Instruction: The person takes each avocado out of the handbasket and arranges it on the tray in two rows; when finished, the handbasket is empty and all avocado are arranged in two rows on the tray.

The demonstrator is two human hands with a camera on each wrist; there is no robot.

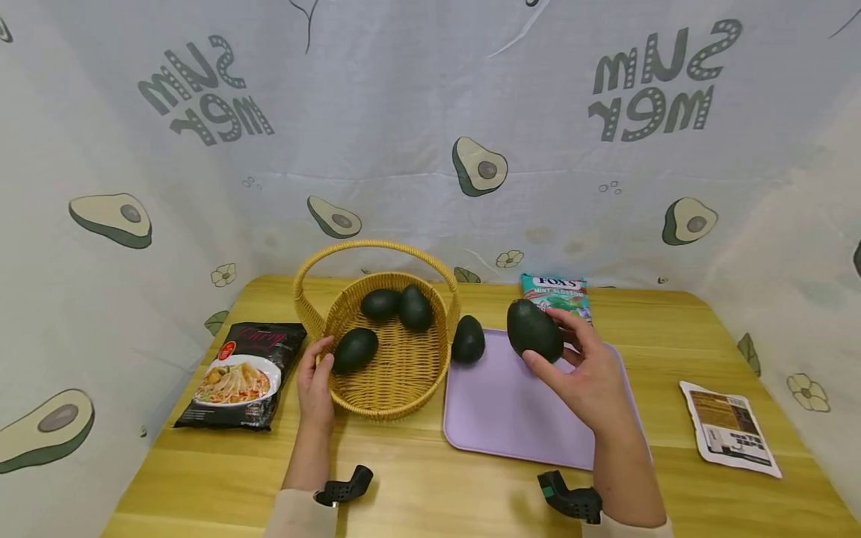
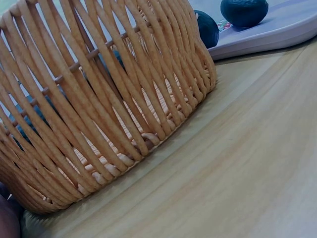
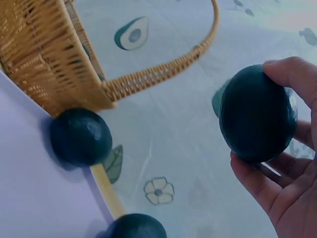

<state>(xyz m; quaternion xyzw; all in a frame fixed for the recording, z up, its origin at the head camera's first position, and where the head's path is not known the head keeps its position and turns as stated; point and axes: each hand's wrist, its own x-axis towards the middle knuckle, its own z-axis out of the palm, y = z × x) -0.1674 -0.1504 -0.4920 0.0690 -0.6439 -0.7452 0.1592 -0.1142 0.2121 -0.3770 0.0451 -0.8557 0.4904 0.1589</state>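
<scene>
My right hand point(image 1: 592, 373) holds a dark green avocado point(image 1: 534, 330) above the lilac tray point(image 1: 498, 418); the right wrist view shows thumb and fingers around that avocado point(image 3: 257, 114). At the left side of the yellow wicker basket point(image 1: 386, 411), my left hand point(image 1: 316, 385) grips the rim. Inside the basket lie an avocado point(image 1: 355, 350) near that hand and two others, one dark avocado point(image 1: 380, 305) beside a second avocado point(image 1: 415, 308). Another avocado point(image 1: 468, 340) rests at the tray's left edge, against the basket. The right wrist view also catches part of a further avocado point(image 3: 138, 228) at its bottom edge.
A black noodle packet point(image 1: 245, 377) lies left of the basket. Behind the tray is a green Fox's candy bag point(image 1: 558, 293), partly hidden by the right hand. A white and brown pouch point(image 1: 729, 430) lies at the right. The basket's tall handle point(image 1: 377, 245) arches over it.
</scene>
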